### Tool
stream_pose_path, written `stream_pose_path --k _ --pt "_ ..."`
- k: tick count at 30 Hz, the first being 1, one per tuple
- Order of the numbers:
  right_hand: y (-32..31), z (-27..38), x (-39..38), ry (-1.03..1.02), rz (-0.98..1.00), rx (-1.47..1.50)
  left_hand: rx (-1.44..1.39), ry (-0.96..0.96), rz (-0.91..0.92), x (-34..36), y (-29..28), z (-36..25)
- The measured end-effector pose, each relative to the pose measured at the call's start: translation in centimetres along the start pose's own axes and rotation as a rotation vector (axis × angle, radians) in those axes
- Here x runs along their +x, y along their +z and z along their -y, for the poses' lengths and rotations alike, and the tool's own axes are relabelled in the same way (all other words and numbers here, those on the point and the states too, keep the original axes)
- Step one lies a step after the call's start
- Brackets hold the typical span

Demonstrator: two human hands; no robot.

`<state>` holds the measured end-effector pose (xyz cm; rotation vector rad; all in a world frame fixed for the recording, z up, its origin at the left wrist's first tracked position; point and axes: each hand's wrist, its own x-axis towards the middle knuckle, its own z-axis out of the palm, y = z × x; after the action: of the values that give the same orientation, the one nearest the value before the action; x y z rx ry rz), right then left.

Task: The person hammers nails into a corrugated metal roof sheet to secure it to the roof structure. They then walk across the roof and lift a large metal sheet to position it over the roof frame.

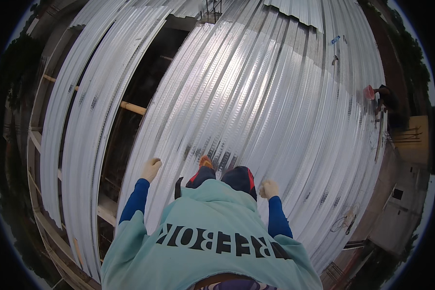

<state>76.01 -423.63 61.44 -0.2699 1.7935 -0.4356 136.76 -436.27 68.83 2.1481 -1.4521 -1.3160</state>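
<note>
My left hand, in a pale cream glove, hangs at my left side over the ribbed metal sheets. Its fingers are curled in, and I see nothing in them. On the other side of my body is my right hand, gloved alike and closed into a loose fist with no visible object. Neither hand appears to touch the sheets. Between them, an orange-brown shoe stands on the metal among dark smudges.
A long gap at left exposes a wooden pole and dark space below. At the far right are a blue bottle, a small tool and a person beside a reddish round object. Loose wire lies nearer, toward the right edge.
</note>
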Motion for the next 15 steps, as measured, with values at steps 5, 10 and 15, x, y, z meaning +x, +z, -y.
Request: stream_pose_path --k 5,10,15 --pt "-6.0 2.9 0.0 0.168 -0.114 -0.098 0.061 0.061 -0.078 11.0 -2.1 -11.8" --pt "-15.8 8.7 5.4 0.345 -0.114 -0.199 0.151 0.003 -0.166 15.7 2.9 -17.2" --pt "-27.7 21.8 19.1 0.195 -0.162 -0.170 -0.025 -0.426 0.006 12.4 14.5 -17.3"
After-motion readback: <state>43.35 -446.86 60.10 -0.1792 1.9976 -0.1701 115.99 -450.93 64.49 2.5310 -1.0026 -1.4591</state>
